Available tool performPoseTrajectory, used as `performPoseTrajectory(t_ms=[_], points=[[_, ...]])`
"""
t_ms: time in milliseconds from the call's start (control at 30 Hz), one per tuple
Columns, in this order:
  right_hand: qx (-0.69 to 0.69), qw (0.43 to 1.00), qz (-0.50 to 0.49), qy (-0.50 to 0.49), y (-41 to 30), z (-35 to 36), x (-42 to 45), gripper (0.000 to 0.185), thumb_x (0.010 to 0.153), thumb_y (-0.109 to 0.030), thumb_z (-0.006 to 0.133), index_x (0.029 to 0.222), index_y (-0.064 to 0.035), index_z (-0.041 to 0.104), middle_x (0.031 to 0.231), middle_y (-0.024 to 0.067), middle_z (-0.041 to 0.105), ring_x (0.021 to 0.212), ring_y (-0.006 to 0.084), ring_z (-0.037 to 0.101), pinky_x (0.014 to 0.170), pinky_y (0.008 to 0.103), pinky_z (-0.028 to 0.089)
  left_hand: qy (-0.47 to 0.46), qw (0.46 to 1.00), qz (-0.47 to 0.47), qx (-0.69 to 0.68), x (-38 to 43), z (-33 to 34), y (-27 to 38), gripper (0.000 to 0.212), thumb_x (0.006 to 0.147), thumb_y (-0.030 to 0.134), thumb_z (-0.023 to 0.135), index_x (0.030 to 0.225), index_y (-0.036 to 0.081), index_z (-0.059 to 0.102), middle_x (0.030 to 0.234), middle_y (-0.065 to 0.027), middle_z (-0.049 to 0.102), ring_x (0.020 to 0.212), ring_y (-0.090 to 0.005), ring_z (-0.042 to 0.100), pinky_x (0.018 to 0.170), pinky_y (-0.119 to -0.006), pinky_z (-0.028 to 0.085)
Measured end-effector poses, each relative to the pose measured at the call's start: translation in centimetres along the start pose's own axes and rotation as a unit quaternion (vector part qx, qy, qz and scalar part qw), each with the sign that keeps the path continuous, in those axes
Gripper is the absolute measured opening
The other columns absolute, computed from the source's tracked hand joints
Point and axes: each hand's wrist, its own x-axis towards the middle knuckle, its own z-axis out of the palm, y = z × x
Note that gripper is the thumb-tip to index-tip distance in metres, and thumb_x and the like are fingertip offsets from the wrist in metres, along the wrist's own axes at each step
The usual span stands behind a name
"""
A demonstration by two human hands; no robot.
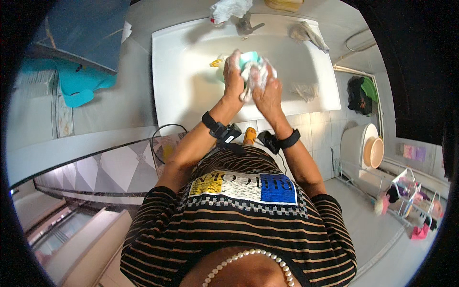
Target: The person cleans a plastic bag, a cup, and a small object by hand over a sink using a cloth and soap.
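Observation:
Both hands are over the white sink basin [179,79]. My left hand [234,77] grips a mint-green bowl or cup [249,57] by its left side. A wet, soapy white cloth [256,73] is bunched in my right hand [268,94], against the mint-green piece. Suds cover the fingers of both hands, and the cloth and fingers hide much of the piece. Just left of my left hand, a yellow object [216,63] shows in the basin beside something pale green; its kind is unclear.
A dark faucet [245,25] stands at the far rim, with a white cloth [231,10] beside it. A greyish cloth [309,35] drapes over the back right corner. Another thin cloth [304,92] lies inside on the right. A turquoise plastic item [77,86] is at left.

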Motion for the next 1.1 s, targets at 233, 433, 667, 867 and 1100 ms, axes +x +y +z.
performPoseTrajectory(t_ms=[233,433,667,867,1100], points=[[0.022,1.0,0.02,-0.008,0.0,0.2,2.4,0.045,0.091,-0.031,0.043,0.111,0.0085,0.046,0.076,0.0265,0.059,0.07,0.0417,0.059,0.064,0.0454,0.046,0.041,0.985,0.116,0.12,-0.9,1.5,1.1,0.035,0.089,0.035,0.046,0.109,0.007,0.05,0.102,-0.0048,0.049,0.099,-0.0147,0.048,0.087,-0.03,0.041],[0.197,0.969,0.087,-0.122,1.0,-0.6,5.8,0.041,0.088,-0.025,0.035,0.11,0.0042,0.052,0.084,0.0196,0.061,0.073,0.0342,0.059,0.069,0.0378,0.047,0.026,0.995,0.094,0.029,-0.1,1.6,0.9,0.03,0.084,0.028,0.05,0.102,0.004,0.053,0.097,-0.0057,0.054,0.091,-0.0156,0.05,0.084,-0.031,0.042],[0.023,0.999,-0.044,-0.013,0.3,-0.6,1.9,0.05,0.084,-0.029,0.054,0.119,0.0056,0.045,0.109,0.0292,0.049,0.096,0.0416,0.051,0.083,0.0431,0.042,0.102,0.984,0.078,0.12,0.2,1.6,0.8,0.046,0.087,0.047,0.046,0.105,0.005,0.051,0.093,-0.0063,0.055,0.087,-0.0161,0.054,0.078,-0.03,0.046],[-0.059,0.989,-0.135,-0.008,2.0,-1.1,2.8,0.052,0.082,-0.019,0.053,0.124,0.0078,0.039,0.111,0.0275,0.049,0.105,0.0403,0.043,0.09,0.0465,0.036,0.044,0.992,0.037,0.111,-1.9,4.5,1.2,0.057,0.088,0.052,0.043,0.109,-0.001,0.046,0.095,-0.0081,0.052,0.089,-0.0157,0.052,0.077,-0.027,0.045],[-0.148,0.979,-0.128,-0.05,1.2,-2.0,0.7,0.054,0.081,-0.018,0.054,0.125,0.0097,0.037,0.113,0.0262,0.048,0.105,0.0386,0.043,0.09,0.0441,0.035,0.073,0.996,0.035,-0.038,-1.5,4.9,1.7,0.038,0.086,0.044,0.05,0.091,0.007,0.047,0.079,-0.0031,0.048,0.069,-0.0128,0.051,0.063,-0.028,0.046]])
